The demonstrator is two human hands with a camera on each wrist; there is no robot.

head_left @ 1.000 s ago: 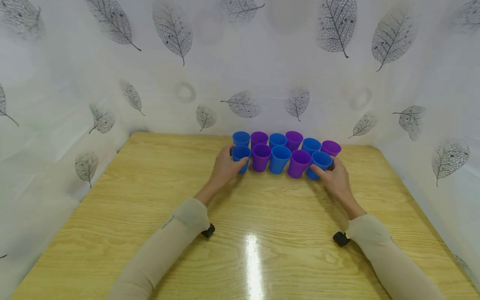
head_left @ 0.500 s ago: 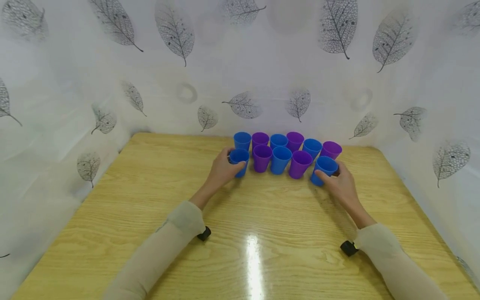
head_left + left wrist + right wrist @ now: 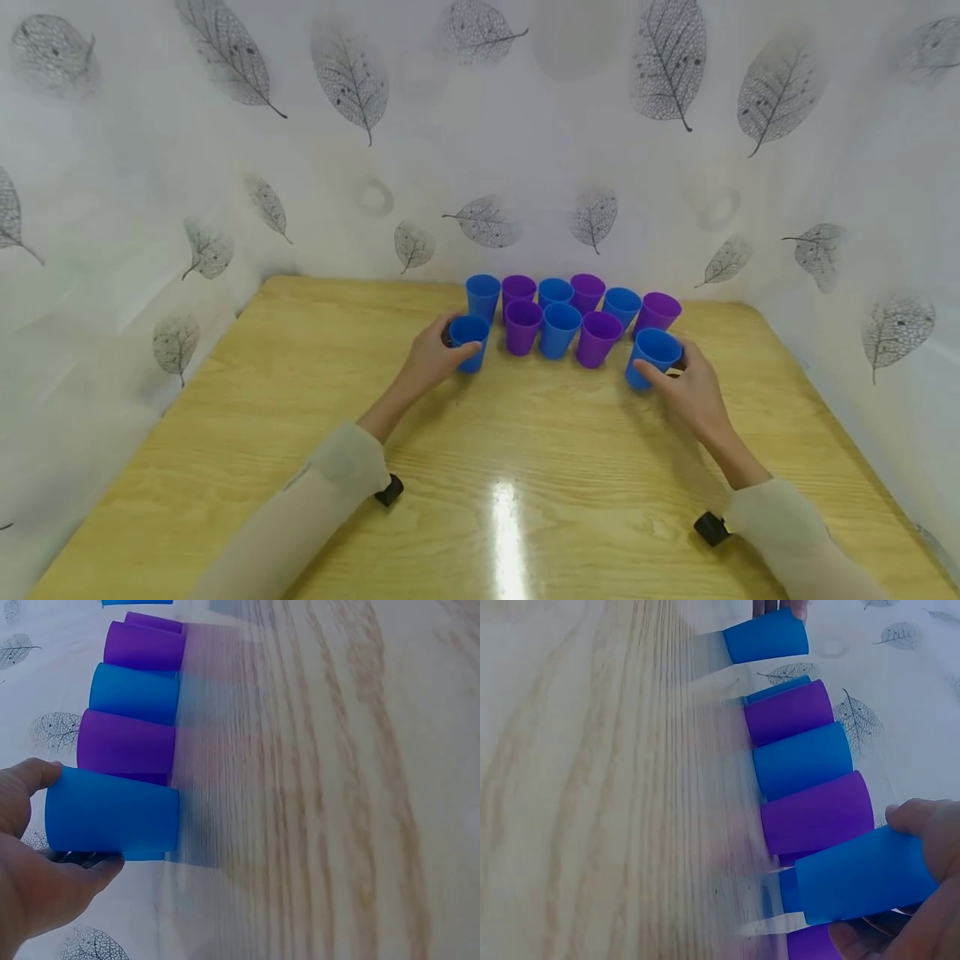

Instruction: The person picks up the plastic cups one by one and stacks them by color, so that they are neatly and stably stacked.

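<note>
My left hand (image 3: 437, 354) grips a blue cup (image 3: 469, 343) by its sides, thumb on the near side, just left of the front row. In the left wrist view this blue cup (image 3: 112, 811) is upright, its base near the table. My right hand (image 3: 692, 388) holds another blue cup (image 3: 651, 358) at the right end, also upright, with thumb and fingers around its sides. Between the two hands stand a purple cup (image 3: 522, 327), a blue cup (image 3: 559, 331) and a purple cup (image 3: 598, 339), side by side.
A back row of several cups in alternating blue and purple stands behind, from a blue cup (image 3: 482, 297) to a purple cup (image 3: 657, 312). Behind the wooden table (image 3: 450, 500) hangs a white leaf-print sheet (image 3: 525, 167), which also lines both sides.
Both held cups have come nearer to me and farther apart. The left one moved left and the right one moved right, away from the front row. The other cups stay put.
</note>
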